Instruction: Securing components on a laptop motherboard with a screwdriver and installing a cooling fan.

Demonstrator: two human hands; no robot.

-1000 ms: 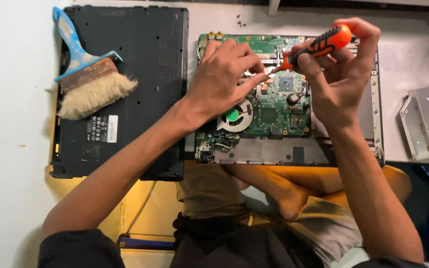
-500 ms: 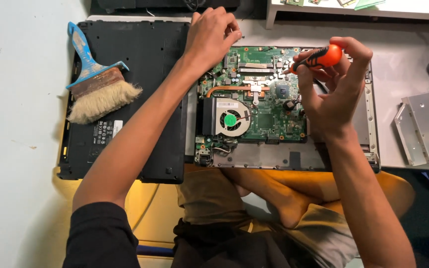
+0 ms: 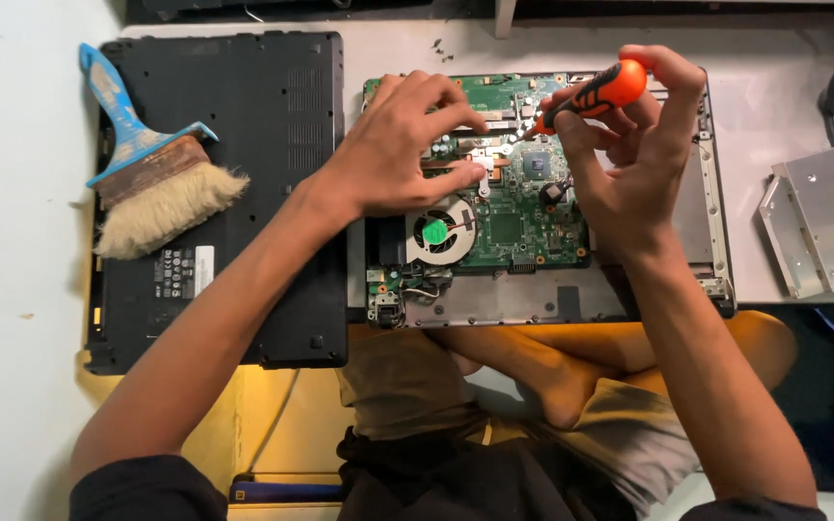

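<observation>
The right hand (image 3: 644,154) was closed around an orange-and-black plastic-handled screwdriver (image 3: 593,95), thumb and fingers pinching the handle, with the tool slanting down and to the left so that its tip met the green laptop motherboard (image 3: 523,207) near the board's upper middle. The left hand (image 3: 393,150) lay flat and open on that same board, holding nothing, its fingertips (image 3: 475,174) spread just left of the screwdriver tip, close beside it. Just below the left hand, on the board's lower left part, sat a round black cooling fan with a green centre (image 3: 439,233). The board rested in a grey opened laptop shell (image 3: 702,217). Left of the board lay a black plastic laptop bottom cover (image 3: 243,125), and on it a wide pale-bristled brush with a blue handle (image 3: 152,183). Well to the right of the board lay a flat silver metal drive casing (image 3: 827,227).
</observation>
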